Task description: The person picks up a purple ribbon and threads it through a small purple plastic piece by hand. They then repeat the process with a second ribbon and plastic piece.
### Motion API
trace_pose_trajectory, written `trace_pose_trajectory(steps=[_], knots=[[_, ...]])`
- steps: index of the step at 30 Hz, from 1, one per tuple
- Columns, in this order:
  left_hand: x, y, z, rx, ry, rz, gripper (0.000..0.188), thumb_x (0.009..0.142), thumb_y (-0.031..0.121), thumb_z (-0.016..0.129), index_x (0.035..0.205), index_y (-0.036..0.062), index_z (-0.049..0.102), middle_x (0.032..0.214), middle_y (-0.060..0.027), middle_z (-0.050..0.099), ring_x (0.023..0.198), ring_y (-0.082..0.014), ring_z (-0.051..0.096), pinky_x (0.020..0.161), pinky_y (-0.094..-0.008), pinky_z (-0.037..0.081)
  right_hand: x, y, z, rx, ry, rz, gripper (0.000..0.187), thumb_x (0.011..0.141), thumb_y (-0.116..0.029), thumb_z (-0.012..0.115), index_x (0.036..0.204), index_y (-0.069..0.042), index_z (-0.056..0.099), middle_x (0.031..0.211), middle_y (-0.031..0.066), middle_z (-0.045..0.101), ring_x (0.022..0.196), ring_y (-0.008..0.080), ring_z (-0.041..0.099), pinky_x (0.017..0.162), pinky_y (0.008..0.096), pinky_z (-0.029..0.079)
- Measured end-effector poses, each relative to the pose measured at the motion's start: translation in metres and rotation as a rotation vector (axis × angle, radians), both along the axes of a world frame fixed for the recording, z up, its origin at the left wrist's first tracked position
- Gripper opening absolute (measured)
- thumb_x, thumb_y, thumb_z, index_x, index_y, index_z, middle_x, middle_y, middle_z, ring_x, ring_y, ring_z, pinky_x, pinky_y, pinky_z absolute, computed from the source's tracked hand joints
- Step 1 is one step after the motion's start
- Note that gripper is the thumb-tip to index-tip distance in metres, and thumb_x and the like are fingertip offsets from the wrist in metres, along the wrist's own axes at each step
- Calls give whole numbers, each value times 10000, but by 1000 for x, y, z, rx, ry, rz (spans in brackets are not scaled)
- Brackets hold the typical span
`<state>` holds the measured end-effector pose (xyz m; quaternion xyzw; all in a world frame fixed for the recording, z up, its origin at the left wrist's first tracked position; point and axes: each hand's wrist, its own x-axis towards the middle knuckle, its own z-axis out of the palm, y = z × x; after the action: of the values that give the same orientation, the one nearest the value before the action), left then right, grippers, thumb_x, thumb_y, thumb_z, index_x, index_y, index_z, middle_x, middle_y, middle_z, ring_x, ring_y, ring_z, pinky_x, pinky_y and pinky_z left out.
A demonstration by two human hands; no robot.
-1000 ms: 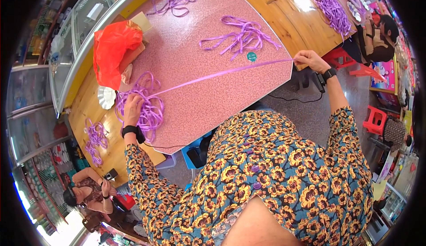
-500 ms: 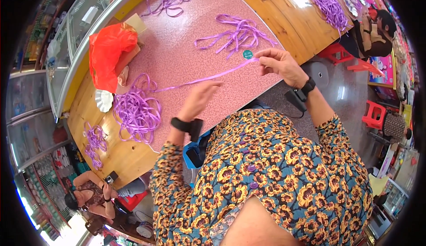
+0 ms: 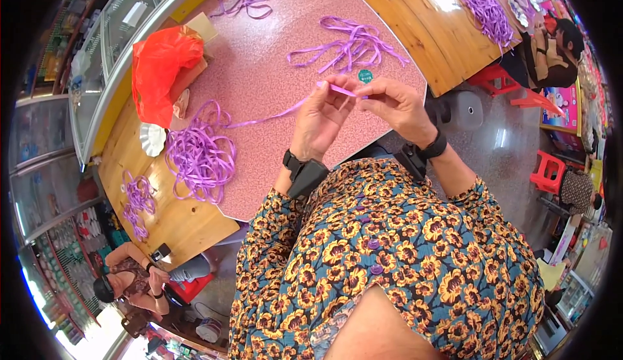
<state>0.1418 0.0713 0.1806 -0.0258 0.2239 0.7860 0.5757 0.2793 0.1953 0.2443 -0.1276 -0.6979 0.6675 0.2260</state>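
Note:
A narrow purple ribbon (image 3: pixel 269 117) runs from a tangled pile of purple ribbon (image 3: pixel 200 165) at the left up to both hands. My left hand (image 3: pixel 318 117) pinches it between thumb and fingertips, palm turned partly up. Close beside it, my right hand (image 3: pixel 397 106) is closed on the ribbon's end part, thumb against the fingers. A short length stretches between the two pinches. Both hands are above the pink speckled tabletop (image 3: pixel 259 55), near its front edge. A round green sticker (image 3: pixel 365 76) lies just beyond the right hand.
Loose purple ribbon (image 3: pixel 354 45) lies farther back, with more ribbon heaps (image 3: pixel 485 13) on the wooden tables. A red plastic bag (image 3: pixel 165 68) sits at left beside a white fluted paper cup (image 3: pixel 152 139). People sit at lower left and far right, near red stools (image 3: pixel 547 170).
My left hand has come right and up to the ribbon and now pinches it. My right hand has shifted slightly left and lower, bringing the hands close together.

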Motion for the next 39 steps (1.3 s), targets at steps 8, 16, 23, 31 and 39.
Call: trace_pose_trajectory(steps=[8, 16, 23, 31, 39], knots=[[-93, -67, -70, -145, -129, 509, 201, 1004, 174, 481, 1086, 39, 606, 1239, -143, 626, 1207, -312, 567, 1040, -478, 455, 47, 58, 30, -161, 106, -78, 155, 939, -118, 607, 1034, 1, 638, 882, 60, 569, 747, 143, 548, 703, 291, 463], [-155, -151, -138, -341, -199, 906, 287, 1020, 140, 405, 1136, -53, 582, 1231, -195, 619, 1196, -350, 566, 1051, -455, 460, 81, 113, 9, -534, 477, -136, 189, 931, -196, 638, 1084, -86, 647, 891, -7, 494, 840, 123, 464, 783, 295, 404], [-167, -174, -154, 57, 24, 652, 274, 997, 167, 476, 1112, -49, 602, 1217, -219, 603, 1150, -318, 567, 1036, -430, 449, 71, 132, -10, -485, 302, -146, 245, 973, -244, 566, 1174, -109, 605, 1357, 123, 534, 1292, 272, 457, 1143, 465, 294], [-136, -89, -114, -123, 202, 467, 236, 988, 226, 562, 1106, 29, 617, 874, -35, 618, 707, -129, 524, 599, -257, 398, 36, 121, 9, -730, 225, -3, 248, 1006, -188, 489, 1177, -31, 573, 1194, 114, 586, 1148, 233, 542, 1170, 525, 249], [-100, -65, -152, -518, 761, 131, 203, 987, 177, 563, 1069, 22, 664, 870, -25, 682, 695, -55, 562, 625, -197, 439, -49, 66, -12, -18, -331, -47, 181, 958, -105, 588, 1086, 14, 631, 895, 41, 641, 777, 125, 610, 743, 258, 497]])
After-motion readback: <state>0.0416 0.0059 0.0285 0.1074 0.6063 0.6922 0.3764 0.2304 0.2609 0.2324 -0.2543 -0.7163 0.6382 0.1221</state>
